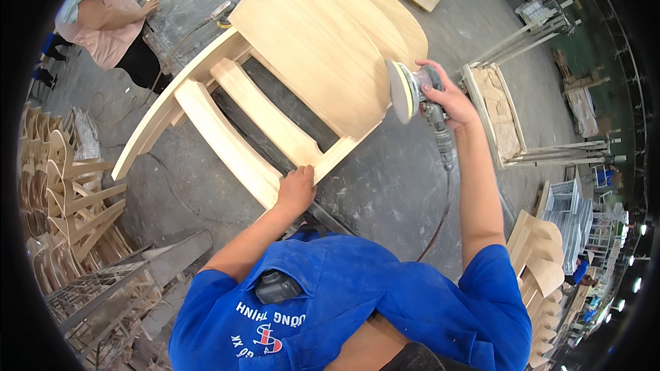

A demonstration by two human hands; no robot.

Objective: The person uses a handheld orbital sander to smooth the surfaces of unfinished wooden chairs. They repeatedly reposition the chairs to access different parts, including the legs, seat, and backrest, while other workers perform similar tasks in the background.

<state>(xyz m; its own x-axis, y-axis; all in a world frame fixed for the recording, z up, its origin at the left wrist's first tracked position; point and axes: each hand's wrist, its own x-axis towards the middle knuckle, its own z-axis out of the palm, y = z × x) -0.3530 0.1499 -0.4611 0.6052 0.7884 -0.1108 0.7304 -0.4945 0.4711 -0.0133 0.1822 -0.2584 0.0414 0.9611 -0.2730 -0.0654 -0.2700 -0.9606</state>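
Note:
A pale wooden chair [313, 48] lies tipped on a dark worktop, its broad seat panel toward the far side and its slatted frame nearer me. My left hand [297, 191] is closed round the near corner of the frame, where a curved slat [265, 106] meets the side rail. Out to the right, my right hand [450, 96] grips a round orbital sander [434, 120] with a hose trailing down from it. The sander's pale pad [399, 93] is turned edge-on beside the seat panel's right edge; whether it touches the wood I cannot tell.
Another sander [221, 10] lies beyond the chair at the upper left. A person in a pink top [110, 24] works at the far left. Stacked wooden chair parts [69, 199] stand at left, more [540, 261] at lower right. A framed cart [495, 113] is at right.

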